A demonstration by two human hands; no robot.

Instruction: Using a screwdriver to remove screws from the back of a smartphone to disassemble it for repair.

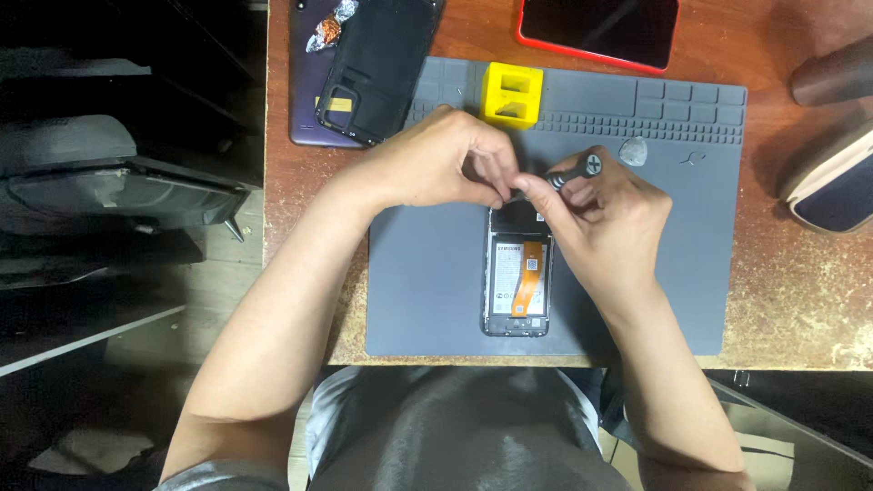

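Observation:
An opened phone (516, 286), its back removed, lies on a grey work mat (427, 282); a battery and an orange flex strip show inside. My right hand (605, 218) grips a small dark screwdriver (571, 174), tip pointing left over the phone's top end. My left hand (436, 159) hovers at that same top end, fingertips pinched at the screwdriver's tip. Whether they hold a tiny part is hidden.
A yellow block (512, 95) stands at the mat's back edge. A grey pick (634, 151) lies on the mat. A black phone back frame (375, 64) rests on a purple phone at back left. A red-edged phone (600, 29) lies at the back; pouches sit at right.

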